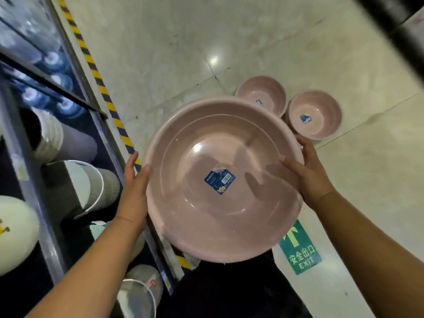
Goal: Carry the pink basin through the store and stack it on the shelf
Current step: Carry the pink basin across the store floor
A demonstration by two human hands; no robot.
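A large round pink basin (202, 210) with a blue label at its centre is held level in front of me, above the floor. My left hand (135, 191) grips its left rim, thumb over the edge. My right hand (309, 171) grips the right rim, thumb inside the bowl. The shelf (29, 180) runs along my left side, its lower levels filled with goods.
Two smaller pink basins (261, 95) (315, 113) sit on the pale tiled floor just beyond the held one. Yellow-black hazard tape (96, 72) edges the shelf base. White and grey buckets (75, 184) lie on the shelf. A green exit sticker (300, 251) marks the floor at right.
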